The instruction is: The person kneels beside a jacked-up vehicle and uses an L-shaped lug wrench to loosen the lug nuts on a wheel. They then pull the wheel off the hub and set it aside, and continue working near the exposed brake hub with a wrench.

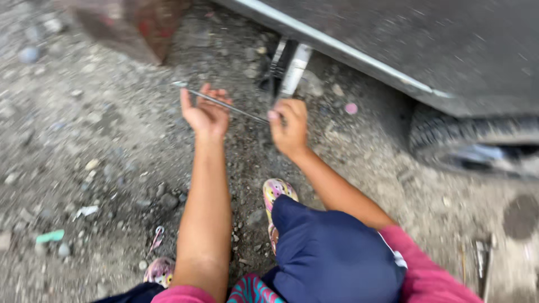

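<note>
I see the thin metal rod [227, 105] lying left to right between both hands; my right hand [289, 128] is clenched on its jack-side end; my left hand [206, 114] cups it, fingers loosely apart.

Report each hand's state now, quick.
Left hand: open, fingers loosely around the thin metal rod.
Right hand: closed on the rod's other end, by the jack.

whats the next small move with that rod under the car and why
Probably close the left hand on the rod and turn it. The right hand already pinches its end by the jack under the car, while the left fingers look only loosely curled around it.
</note>
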